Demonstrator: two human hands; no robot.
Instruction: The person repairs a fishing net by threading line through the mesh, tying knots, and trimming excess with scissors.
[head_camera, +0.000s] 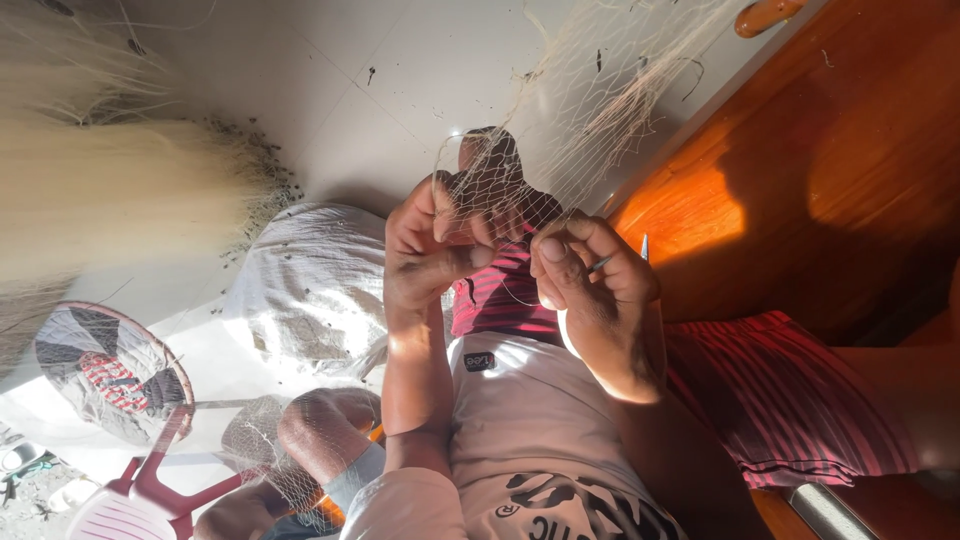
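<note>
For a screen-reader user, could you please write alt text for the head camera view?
Two bare hands work a fine pale fishing net: the left hand pinches its mesh, while the right hand holds a thin netting needle. Behind lie a white tiled floor, a pink plastic chair and varnished wooden furniture.

Pale fine-mesh fishing net (560, 130), stretched taut, bunched at bottom w/ thin netting needle (603, 263).
</note>
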